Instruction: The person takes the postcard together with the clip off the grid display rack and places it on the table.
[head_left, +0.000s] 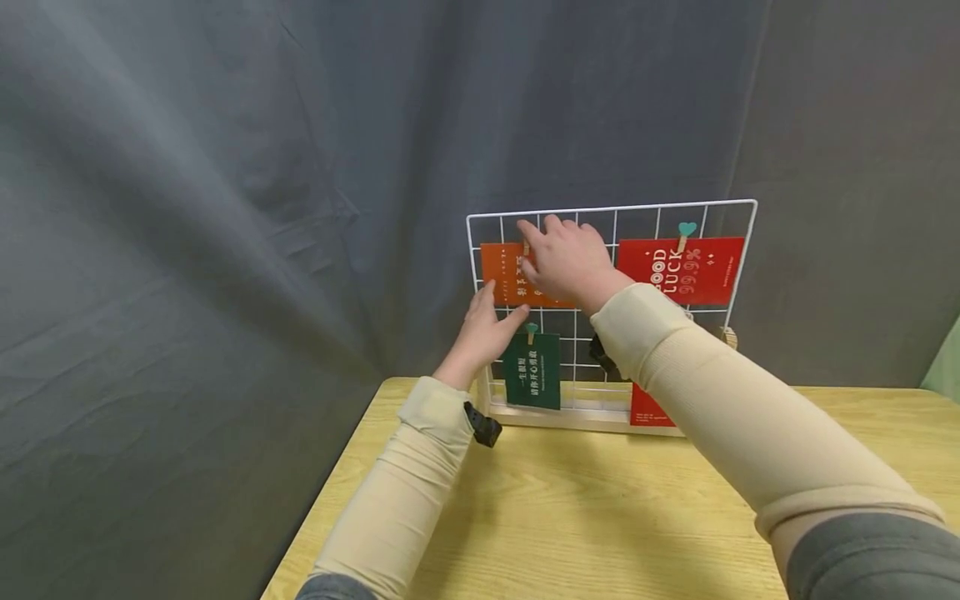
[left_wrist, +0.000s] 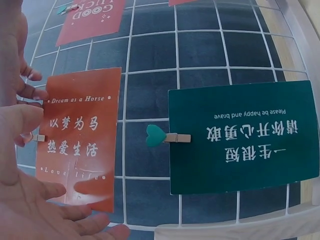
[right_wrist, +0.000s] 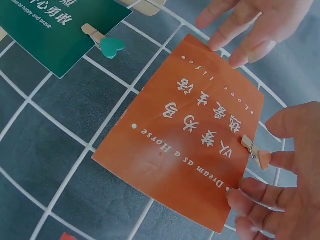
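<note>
Nearest us in the head view lies the bare wooden table [head_left: 600,517], open room between our sleeves and its left edge close by the left forearm; at its far side stands the white wire grid [head_left: 611,212], upright against the grey curtain [head_left: 225,208]. Our left hand [head_left: 483,329] reaches the grid's left rim, fingers straight and spread, fingertips touching the lower edge of the orange card [head_left: 504,271]. Our right hand [head_left: 566,258] covers much of that card from the head view; only the right wrist view shows the small wooden clip [right_wrist: 256,152] on the card's top edge, with thumb and fingers close around it; whether they pinch it we cannot tell. The left wrist view alone gives the card's print, "Dream as a Horse". Below hangs the green card [head_left: 532,371] on a teal heart clip [left_wrist: 156,135]; farther right, the red card [head_left: 686,268] reads "GOOD LUCK".
</note>
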